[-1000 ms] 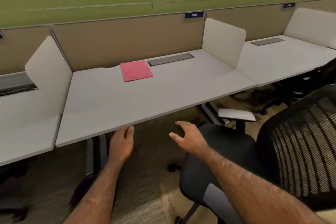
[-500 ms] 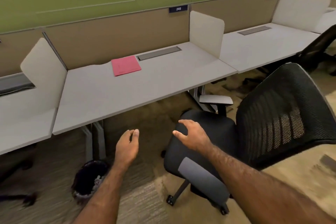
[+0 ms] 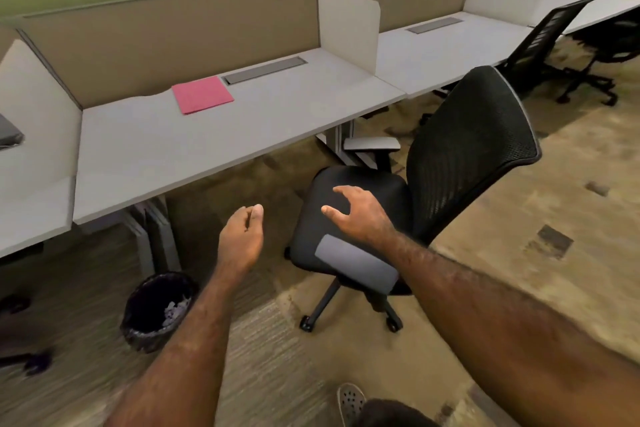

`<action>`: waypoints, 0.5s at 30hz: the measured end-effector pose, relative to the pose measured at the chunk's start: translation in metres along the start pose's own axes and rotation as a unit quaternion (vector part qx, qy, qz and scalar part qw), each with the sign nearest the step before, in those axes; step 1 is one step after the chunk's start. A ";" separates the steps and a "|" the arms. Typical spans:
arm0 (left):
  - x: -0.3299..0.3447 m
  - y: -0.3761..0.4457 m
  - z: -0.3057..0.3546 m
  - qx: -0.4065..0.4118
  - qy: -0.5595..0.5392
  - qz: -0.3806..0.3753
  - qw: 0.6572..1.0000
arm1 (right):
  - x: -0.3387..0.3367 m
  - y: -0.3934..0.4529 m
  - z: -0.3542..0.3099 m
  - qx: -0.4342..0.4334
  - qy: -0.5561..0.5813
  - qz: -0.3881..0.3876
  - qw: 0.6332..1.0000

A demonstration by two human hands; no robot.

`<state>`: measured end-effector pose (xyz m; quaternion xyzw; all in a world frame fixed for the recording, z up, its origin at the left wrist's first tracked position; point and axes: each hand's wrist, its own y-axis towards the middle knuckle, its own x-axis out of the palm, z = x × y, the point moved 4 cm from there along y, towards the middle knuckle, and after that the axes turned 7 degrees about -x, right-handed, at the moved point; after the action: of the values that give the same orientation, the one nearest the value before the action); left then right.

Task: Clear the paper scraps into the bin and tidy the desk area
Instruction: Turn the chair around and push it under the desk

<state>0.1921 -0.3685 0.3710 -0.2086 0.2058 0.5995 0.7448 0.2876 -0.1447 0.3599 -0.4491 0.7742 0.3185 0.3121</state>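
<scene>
A black bin (image 3: 157, 310) stands on the carpet under the desk's left leg, with crumpled white paper scraps (image 3: 175, 309) inside. The grey desk (image 3: 194, 146) carries only a pink folder (image 3: 202, 95) near its back edge. My left hand (image 3: 241, 240) hovers in front of the desk, above and right of the bin, fingers loosely curled, holding nothing. My right hand (image 3: 360, 215) is spread open over the seat of a black office chair (image 3: 433, 184), close to it; contact is unclear.
White dividers (image 3: 348, 28) separate the neighbouring desks. A second black chair (image 3: 547, 45) stands at the right desk. A grey cable tray lid (image 3: 265, 70) sits in the desk's back. My shoe (image 3: 349, 400) shows at the bottom.
The view has pulled back from the desk, bringing the bin and the whole chair into sight. Both hands stay empty; the right one remains over the chair seat.
</scene>
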 end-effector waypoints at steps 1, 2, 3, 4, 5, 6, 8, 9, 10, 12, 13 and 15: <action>0.001 -0.006 0.004 0.004 -0.001 -0.001 1.000 | -0.005 -0.006 0.001 0.000 -0.005 0.002 1.000; 0.002 -0.010 0.009 0.012 -0.002 -0.002 1.000 | -0.012 -0.011 0.002 0.002 -0.009 0.005 1.000; 0.004 -0.014 0.015 0.023 -0.003 -0.006 1.000 | -0.021 -0.014 0.003 0.005 -0.012 0.012 1.000; 0.005 -0.017 0.021 0.036 -0.004 -0.010 0.999 | -0.032 -0.015 0.004 0.010 -0.015 0.021 1.000; 0.007 -0.020 0.028 0.047 -0.006 -0.013 0.999 | -0.043 -0.016 0.006 0.014 -0.018 0.031 0.999; 0.009 -0.021 0.034 0.056 -0.009 -0.016 0.998 | -0.054 -0.017 0.007 0.015 -0.021 0.042 0.999; 0.017 -0.025 0.047 0.071 -0.019 -0.019 0.997 | -0.078 -0.017 0.011 0.012 -0.030 0.064 0.997; 0.022 -0.027 0.054 0.076 -0.024 -0.020 0.997 | -0.090 -0.018 0.014 0.011 -0.033 0.074 0.997; 0.028 -0.028 0.060 0.081 -0.026 -0.019 0.996 | -0.101 -0.018 0.017 0.013 -0.034 0.083 0.996; 0.042 -0.031 0.072 0.093 -0.027 -0.026 0.995 | -0.123 -0.016 0.026 0.018 -0.037 0.096 0.995; 0.049 -0.032 0.078 0.098 -0.026 -0.034 0.994 | -0.134 -0.015 0.030 0.020 -0.039 0.102 0.994; 0.065 -0.030 0.090 0.104 -0.019 -0.046 0.993 | -0.154 -0.012 0.040 0.016 -0.042 0.114 0.992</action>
<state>0.2396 -0.2720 0.4114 -0.1274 0.2429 0.5441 0.7929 0.3676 -0.0419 0.4516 -0.3390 0.8118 0.3579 0.3131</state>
